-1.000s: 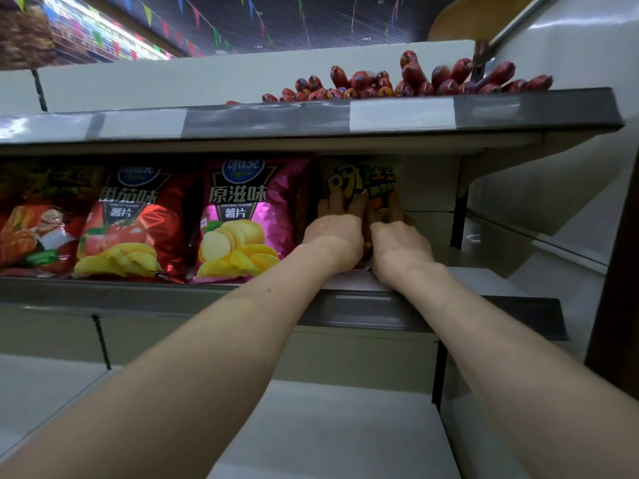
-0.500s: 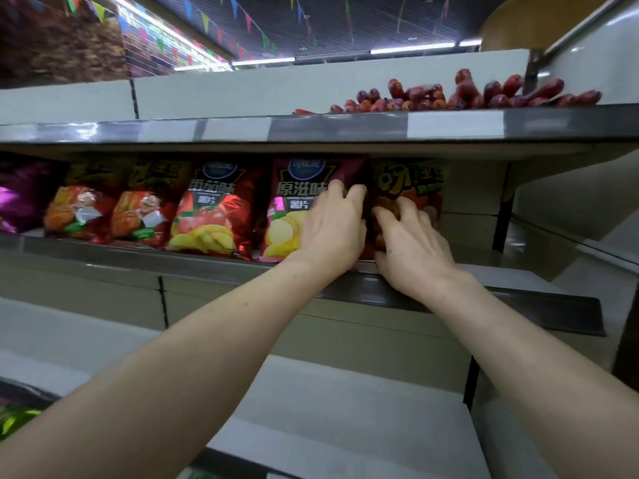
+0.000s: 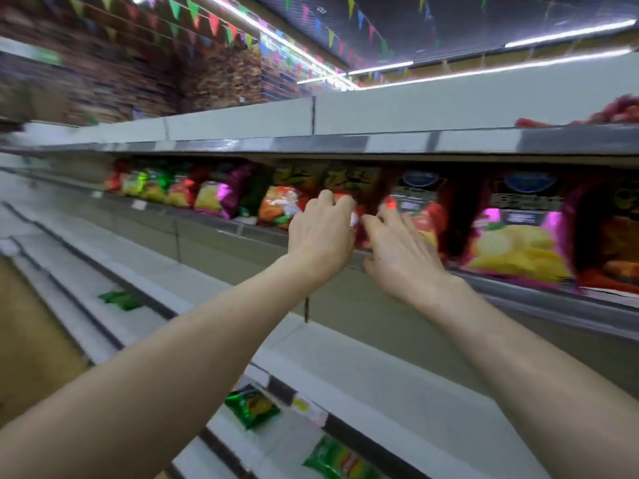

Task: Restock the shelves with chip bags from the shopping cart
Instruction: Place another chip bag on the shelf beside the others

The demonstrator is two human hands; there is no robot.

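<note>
Chip bags [image 3: 515, 236] already line the middle shelf [image 3: 214, 219] while the lower shelves [image 3: 380, 375] hold only a few green bags [image 3: 252, 406], so much seems left; the right hand [image 3: 401, 254] is slack, the left hand [image 3: 321, 236] curls at the row, grasp unclear through blur.

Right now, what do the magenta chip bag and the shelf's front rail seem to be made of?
Magenta chip bag: probably glossy plastic or foil film, judging by its bright, crinkled glints. Front rail: likely metal, grey with a dull sheen, though blur leaves this open.
</note>
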